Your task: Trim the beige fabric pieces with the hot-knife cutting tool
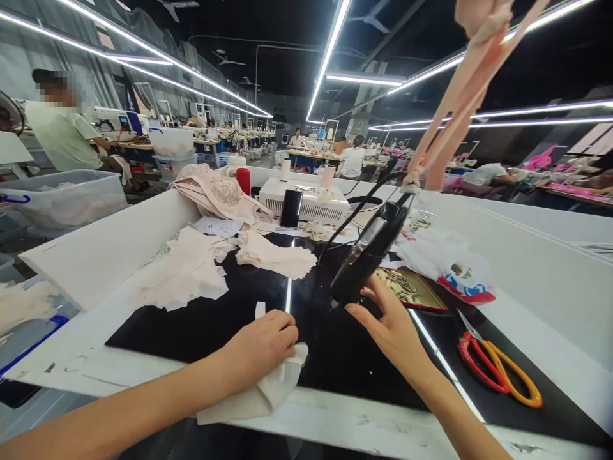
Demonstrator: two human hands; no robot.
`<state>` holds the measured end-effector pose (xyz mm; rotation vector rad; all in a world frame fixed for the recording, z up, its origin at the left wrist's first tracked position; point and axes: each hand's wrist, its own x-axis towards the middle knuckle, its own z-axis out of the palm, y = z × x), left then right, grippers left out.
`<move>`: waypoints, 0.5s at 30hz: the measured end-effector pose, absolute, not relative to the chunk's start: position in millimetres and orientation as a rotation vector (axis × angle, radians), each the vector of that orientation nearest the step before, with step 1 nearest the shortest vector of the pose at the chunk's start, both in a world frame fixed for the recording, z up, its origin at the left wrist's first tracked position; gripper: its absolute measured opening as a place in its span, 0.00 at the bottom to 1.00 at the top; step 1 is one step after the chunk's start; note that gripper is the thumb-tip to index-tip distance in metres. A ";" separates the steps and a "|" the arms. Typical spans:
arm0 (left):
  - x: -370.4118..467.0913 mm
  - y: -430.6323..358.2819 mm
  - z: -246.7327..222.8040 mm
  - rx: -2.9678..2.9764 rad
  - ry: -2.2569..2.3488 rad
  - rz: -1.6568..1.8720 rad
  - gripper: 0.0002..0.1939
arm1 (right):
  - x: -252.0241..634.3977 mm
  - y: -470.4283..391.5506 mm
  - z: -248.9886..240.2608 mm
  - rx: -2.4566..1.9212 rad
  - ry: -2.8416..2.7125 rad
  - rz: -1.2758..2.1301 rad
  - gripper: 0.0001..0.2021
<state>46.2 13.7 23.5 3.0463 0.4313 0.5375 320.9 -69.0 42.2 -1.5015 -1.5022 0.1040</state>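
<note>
My left hand is closed on a cream fabric piece at the table's front edge. The fabric is folded, and part of it droops over the edge. My right hand has its thumb and fingers apart beside the lower end of a black handheld tool. The tool hangs tilted from knotted pink fabric straps, with a black cable running from it. Some of my right fingertips reach behind the tool, so whether they touch it is unclear.
Stacked cream fabric pieces and lace-trimmed pieces lie left. A white box with a phone before it stands behind. Right are a tray of small parts, a plastic bag and red-orange scissors. Low white walls border the table.
</note>
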 end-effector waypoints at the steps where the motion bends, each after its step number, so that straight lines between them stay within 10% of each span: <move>1: 45.2 14.9 21.0 3.090 0.406 0.564 0.07 | 340.8 -78.7 32.9 -1.602 -1.562 0.036 0.31; 15: 37.3 14.5 40.9 2.634 0.977 0.094 0.12 | 394.8 -126.4 -11.0 -2.015 -1.741 -0.143 0.08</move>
